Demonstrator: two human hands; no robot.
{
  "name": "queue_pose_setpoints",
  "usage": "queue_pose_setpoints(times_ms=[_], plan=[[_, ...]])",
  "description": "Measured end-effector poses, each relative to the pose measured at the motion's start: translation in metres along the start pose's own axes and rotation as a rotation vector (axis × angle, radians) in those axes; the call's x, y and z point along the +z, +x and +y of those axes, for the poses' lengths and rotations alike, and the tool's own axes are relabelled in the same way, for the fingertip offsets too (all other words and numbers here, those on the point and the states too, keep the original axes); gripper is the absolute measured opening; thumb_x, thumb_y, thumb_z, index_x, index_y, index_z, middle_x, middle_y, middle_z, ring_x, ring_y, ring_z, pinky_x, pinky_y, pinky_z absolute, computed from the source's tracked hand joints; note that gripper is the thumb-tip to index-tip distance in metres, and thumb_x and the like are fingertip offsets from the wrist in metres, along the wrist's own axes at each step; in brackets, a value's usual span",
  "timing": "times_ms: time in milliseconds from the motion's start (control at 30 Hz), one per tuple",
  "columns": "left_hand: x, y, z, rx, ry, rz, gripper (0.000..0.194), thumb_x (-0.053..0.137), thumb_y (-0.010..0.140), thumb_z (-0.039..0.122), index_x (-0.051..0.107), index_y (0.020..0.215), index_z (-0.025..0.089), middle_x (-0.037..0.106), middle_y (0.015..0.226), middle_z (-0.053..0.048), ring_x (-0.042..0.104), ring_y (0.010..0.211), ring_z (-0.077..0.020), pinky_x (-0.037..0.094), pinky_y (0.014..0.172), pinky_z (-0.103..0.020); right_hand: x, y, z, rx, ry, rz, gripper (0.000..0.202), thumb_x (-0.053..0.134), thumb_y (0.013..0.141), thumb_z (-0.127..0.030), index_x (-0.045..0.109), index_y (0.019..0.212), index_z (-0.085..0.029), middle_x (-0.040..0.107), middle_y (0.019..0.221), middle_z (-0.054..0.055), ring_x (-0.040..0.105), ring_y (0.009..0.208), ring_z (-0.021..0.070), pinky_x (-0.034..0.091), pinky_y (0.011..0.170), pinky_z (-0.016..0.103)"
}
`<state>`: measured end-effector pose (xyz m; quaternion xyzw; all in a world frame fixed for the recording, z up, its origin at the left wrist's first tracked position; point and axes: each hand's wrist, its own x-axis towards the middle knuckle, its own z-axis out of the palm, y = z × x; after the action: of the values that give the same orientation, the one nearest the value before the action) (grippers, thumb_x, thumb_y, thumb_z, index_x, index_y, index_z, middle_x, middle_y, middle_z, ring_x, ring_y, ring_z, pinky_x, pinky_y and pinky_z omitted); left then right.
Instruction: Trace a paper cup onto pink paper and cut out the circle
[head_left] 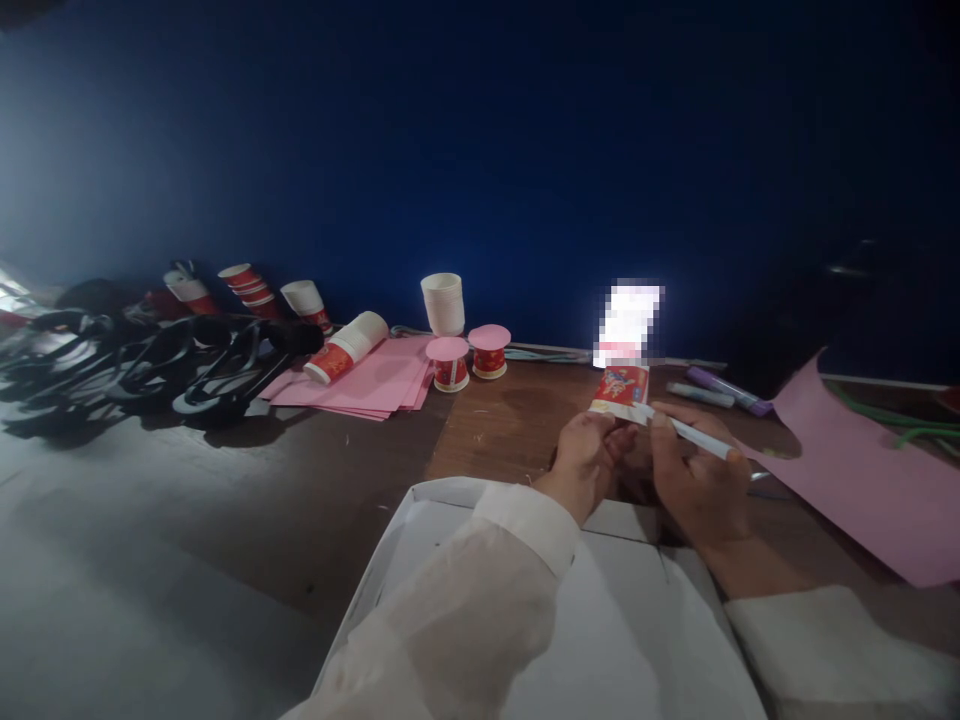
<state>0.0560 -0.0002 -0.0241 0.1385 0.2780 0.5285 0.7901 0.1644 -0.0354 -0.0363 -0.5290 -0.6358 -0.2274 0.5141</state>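
My left hand [586, 455] is closed around the lower end of a red printed paper cup [621, 386], which has a pale rim. My right hand [705, 500] grips a slim white pen [699, 437]; its tip meets the cup near the rim, though whether it touches is hard to tell. Beneath my forearms lies a white box lid or tray [637, 620]. Two more red cups, one at the left [451, 374] and one at the right [490, 361], stand on the table, each topped with a pink paper disc.
A cut pink sheet [862, 490] lies at right, near a purple marker [729, 390]. On the left, stacked cups [349, 346] rest on pink paper [382, 385]. Black looped objects [225, 370] and a white cup stack [443, 303] line the back. A bright pixelated patch [630, 315] glows behind my cup.
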Motion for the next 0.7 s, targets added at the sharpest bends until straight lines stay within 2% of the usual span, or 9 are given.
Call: queue_pose_setpoints(times_ms=[300,500,700], plan=[[0.0021,0.0007,-0.0001,-0.018,0.013,0.020,0.021,0.054,0.079,-0.001,0.066,0.070,0.015,0.067,0.073,-0.005,0.065,0.068,-0.0133,0.054,0.086,-0.026,0.0030,-0.0013,0.0030,-0.001,0.010,-0.056,0.018,0.057,0.098,-0.025,0.073,0.096,-0.017,0.079,0.092,0.011,0.075,0.086,0.0251,0.058,0.082,0.038],[0.0028,0.0004,0.0007,-0.022,0.021,0.058,0.019,0.058,0.077,-0.001,0.062,0.069,0.016,0.065,0.070,-0.002,0.064,0.066,-0.0128,0.056,0.086,-0.028,0.0029,-0.0016,0.0035,0.043,-0.002,-0.056,0.018,0.058,0.097,-0.028,0.073,0.097,-0.018,0.079,0.092,0.011,0.075,0.086,0.0256,0.058,0.082,0.039],[0.0030,0.0016,0.0007,-0.046,0.026,0.062,0.021,0.052,0.082,0.000,0.062,0.071,0.015,0.065,0.075,-0.003,0.063,0.065,-0.0099,0.054,0.084,-0.023,0.0027,-0.0023,0.0046,0.044,-0.021,-0.044,0.019,0.058,0.098,-0.028,0.074,0.096,-0.018,0.079,0.093,0.011,0.075,0.087,0.0260,0.058,0.083,0.039]])
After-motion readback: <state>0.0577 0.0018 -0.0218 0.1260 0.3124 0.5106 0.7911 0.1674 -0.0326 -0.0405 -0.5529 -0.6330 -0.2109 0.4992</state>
